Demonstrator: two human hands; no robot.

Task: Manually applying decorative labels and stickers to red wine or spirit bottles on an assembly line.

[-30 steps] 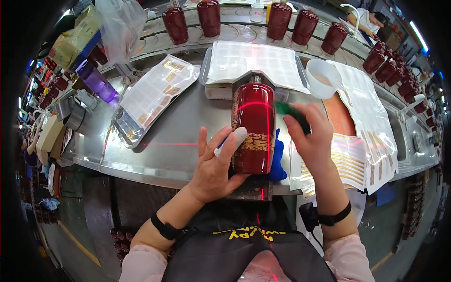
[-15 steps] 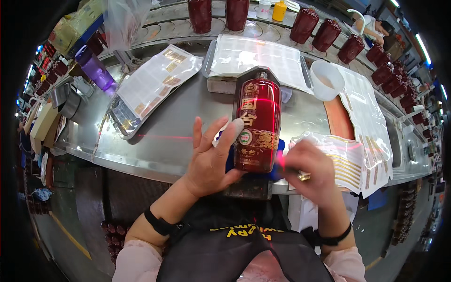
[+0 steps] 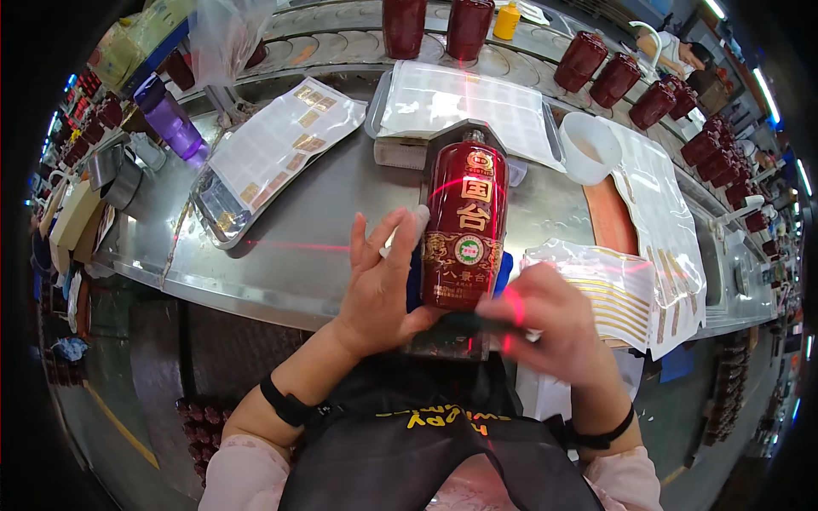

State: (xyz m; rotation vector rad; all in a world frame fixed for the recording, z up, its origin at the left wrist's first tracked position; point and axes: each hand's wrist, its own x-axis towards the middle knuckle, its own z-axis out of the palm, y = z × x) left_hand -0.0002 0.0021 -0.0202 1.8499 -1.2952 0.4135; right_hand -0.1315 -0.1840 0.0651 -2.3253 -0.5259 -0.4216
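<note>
A dark red glossy bottle (image 3: 465, 230) with gold lettering leans in a dark stand in front of me, its neck pointing away. My left hand (image 3: 375, 285) is at the bottle's left side with its fingers stretched and apart; thumb and a white-covered fingertip are close against the glass. Something small and white shows between its fingers. By the bottle's lower right end is my right hand (image 3: 550, 319), blurred by motion, with fingers curled together around something dark and small that I cannot make out. Blue material (image 3: 504, 271) peeks out behind the bottle. Red light lines cross bottle and hand.
Sheets of gold strips (image 3: 615, 289) lie to the right, near a white plastic tub (image 3: 588, 149). White sticker sheets cover a tray (image 3: 223, 221) at left. A purple bottle (image 3: 170, 119) stands beyond it. Red bottles (image 3: 581, 61) line the conveyor; another person sits far right.
The bottle has turned about its length, so its lettering and green-white emblem face up more centrally. My right hand has moved slightly left and down. Conveyor bottles have shifted right.
</note>
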